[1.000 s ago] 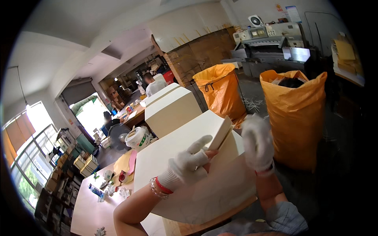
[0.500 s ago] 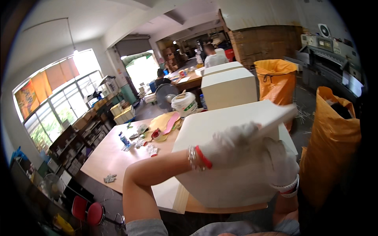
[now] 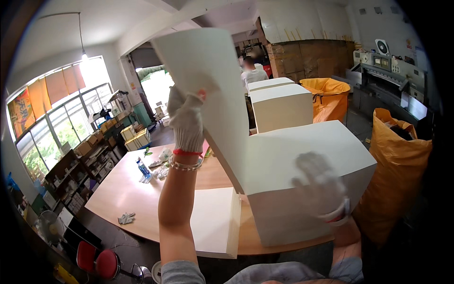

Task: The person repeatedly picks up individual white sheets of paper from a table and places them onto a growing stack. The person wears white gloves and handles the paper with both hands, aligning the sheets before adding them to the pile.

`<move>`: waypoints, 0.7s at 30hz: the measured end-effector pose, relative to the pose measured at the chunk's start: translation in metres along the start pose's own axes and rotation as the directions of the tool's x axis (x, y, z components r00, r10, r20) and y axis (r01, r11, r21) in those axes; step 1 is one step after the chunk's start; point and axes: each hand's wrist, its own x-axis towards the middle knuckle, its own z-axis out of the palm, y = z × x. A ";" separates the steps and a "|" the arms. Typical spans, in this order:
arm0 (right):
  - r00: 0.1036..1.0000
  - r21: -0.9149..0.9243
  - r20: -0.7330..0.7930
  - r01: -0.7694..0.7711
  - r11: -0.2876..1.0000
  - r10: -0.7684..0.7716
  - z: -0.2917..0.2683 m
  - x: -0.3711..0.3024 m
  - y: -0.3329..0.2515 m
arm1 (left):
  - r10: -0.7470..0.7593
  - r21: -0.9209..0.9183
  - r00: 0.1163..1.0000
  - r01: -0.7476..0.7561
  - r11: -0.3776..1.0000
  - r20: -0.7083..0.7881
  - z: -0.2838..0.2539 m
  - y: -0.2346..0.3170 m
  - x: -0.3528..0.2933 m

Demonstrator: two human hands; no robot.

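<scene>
My left hand (image 3: pixel 185 113), in a white knit glove, grips a thick sheaf of white paper (image 3: pixel 220 85) by its left side. The sheaf stands raised and slightly curved, its lower edge at the left side of a tall stack of white paper (image 3: pixel 312 142). Over the near edge of this stack is my gloved right hand (image 3: pixel 321 182), blurred, its fingers apart and holding nothing; whether it touches the paper I cannot tell. A lower stack of white paper (image 3: pixel 213 217) lies left of the tall one, beneath my left forearm.
The wooden table (image 3: pixel 142 189) bears a loose glove (image 3: pixel 126 218) and a blue bottle (image 3: pixel 143 166). Behind are more paper stacks (image 3: pixel 283 106) and a person in white (image 3: pixel 254 75). Orange sacks (image 3: pixel 395 165) stand at right, a red stool (image 3: pixel 108 264) at lower left.
My left hand has swung left and up, raising the sheaf off the tall stack's right part to its left side. My right hand has come away from the sheaf and opened.
</scene>
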 end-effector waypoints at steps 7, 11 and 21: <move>0.986 0.214 0.144 0.046 0.976 -0.078 0.054 0.020 -0.075 | 0.056 -0.217 0.987 -0.089 0.972 -0.153 -0.066 -0.030 0.012; 0.994 0.217 0.101 0.029 0.976 -0.052 0.054 0.018 -0.077 | -0.039 -0.369 0.990 -0.014 0.929 -0.136 -0.096 -0.034 0.025; 0.985 0.191 0.170 -0.036 0.981 0.003 0.048 0.027 -0.088 | -0.058 -0.370 0.957 -0.054 0.927 -0.286 -0.192 -0.060 0.058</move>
